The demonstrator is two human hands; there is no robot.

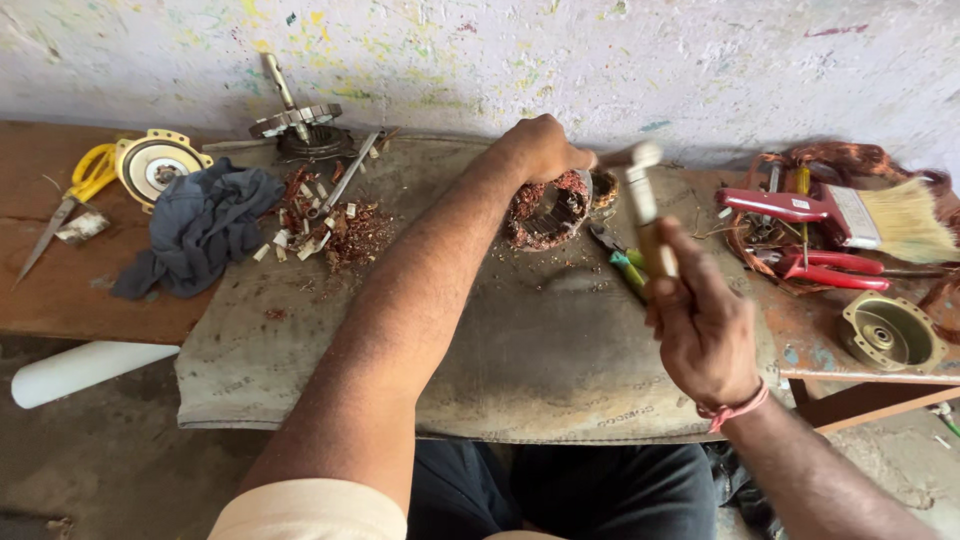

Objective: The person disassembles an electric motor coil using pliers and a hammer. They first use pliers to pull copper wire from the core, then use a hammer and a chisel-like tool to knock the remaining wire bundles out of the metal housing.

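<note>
**Hammer up over a motor stator, hand close by**

L hand is fisted round a short punch or chisel (can't tell which) set vs. the copper-wound stator, far centre of the grey cloth. R hand fingers wrapped on the wooden hammer, head raised and blurred. Risk, imo: a glancing blow hits L knuckles, or the unclamped stator skids toward the pliers.

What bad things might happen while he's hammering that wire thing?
The hammer in the right hand swings close to the left hand holding the copper-wound stator, so fingers might get hit. The stator might slip on the cloth. Copper scraps might fly up.
</note>
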